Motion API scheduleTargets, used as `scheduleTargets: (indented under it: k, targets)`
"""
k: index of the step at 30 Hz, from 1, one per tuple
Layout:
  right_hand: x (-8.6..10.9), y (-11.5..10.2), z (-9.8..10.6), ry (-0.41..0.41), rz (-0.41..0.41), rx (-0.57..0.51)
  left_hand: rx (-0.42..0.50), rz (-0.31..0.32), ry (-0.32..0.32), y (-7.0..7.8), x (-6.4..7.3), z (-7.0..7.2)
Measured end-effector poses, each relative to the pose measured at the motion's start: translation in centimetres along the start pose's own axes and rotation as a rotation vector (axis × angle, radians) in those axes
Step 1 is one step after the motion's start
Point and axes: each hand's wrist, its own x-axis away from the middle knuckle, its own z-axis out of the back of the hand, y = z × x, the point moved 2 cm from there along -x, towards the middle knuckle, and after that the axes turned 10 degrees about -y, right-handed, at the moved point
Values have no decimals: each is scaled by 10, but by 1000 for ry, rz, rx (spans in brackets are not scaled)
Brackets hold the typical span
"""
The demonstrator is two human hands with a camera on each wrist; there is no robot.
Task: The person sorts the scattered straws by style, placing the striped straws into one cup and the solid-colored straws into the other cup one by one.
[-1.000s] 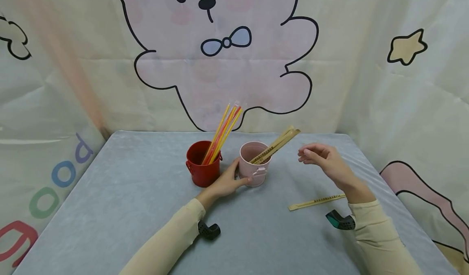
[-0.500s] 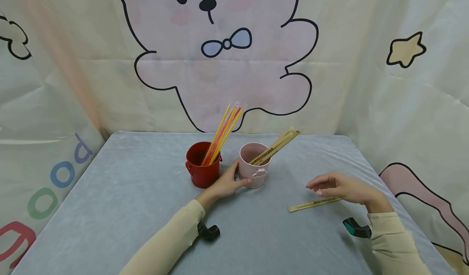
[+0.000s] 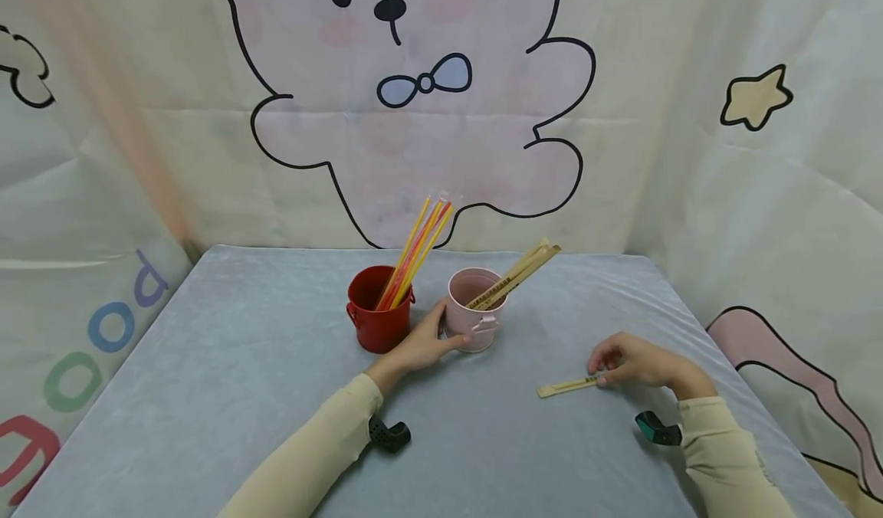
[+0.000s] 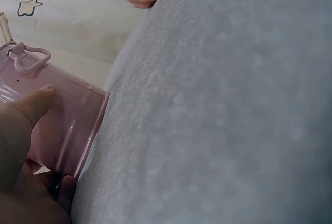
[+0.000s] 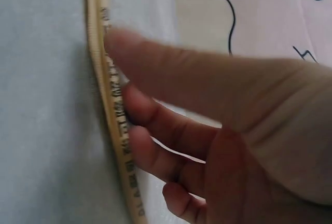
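My left hand [image 3: 419,345] grips the small pink bucket [image 3: 476,330], thumb on its near side, fingertips near its base in the left wrist view. Several tan paper packets [image 3: 519,274] lean out of it to the right. On the right, my right hand [image 3: 645,366] pinches a slim tan paper packet [image 3: 562,388] between thumb and fingertips, low at the cloth. Dark printing runs along this packet [image 5: 115,99] in the right wrist view; what it wraps is hidden. Left of the pink one stands a red bucket [image 3: 379,328] holding yellow and red straws [image 3: 414,257].
Pale blue cloth [image 3: 483,441] covers the table. A printed curtain [image 3: 441,142] with a bear hangs behind and around it. Both wrists carry a black camera mount, one below the left sleeve [image 3: 389,434] and one by the right [image 3: 657,428].
My right hand has come down from beside the tan packets in the pink bucket to the loose packet on the cloth and now pinches it. The left hand keeps its grip on the bucket.
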Motion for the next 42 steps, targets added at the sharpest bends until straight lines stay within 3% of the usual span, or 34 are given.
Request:
scheduleTargets:
  k: [11, 15, 20, 29, 35, 42]
  targets:
    - [-4, 3, 0, -6, -50, -39, -13, 2, 10, 0, -1, 0]
    - [-2, 2, 0, 23, 3, -5, -18, 2, 11, -1, -1, -1]
    - [1, -7, 4, 128, 80, 57, -12, 5, 13, -1, -2, -1]
    - [3, -31, 16, 425, 55, 22, -10, 14, 12, -2, 0, -1]
    - [6, -47, 19, 576, 110, -78, -8, 16, 6, -2, 1, -1]
    - [9, -59, 20, 633, 256, -253, -6, -8, 7, -2, 0, -1]
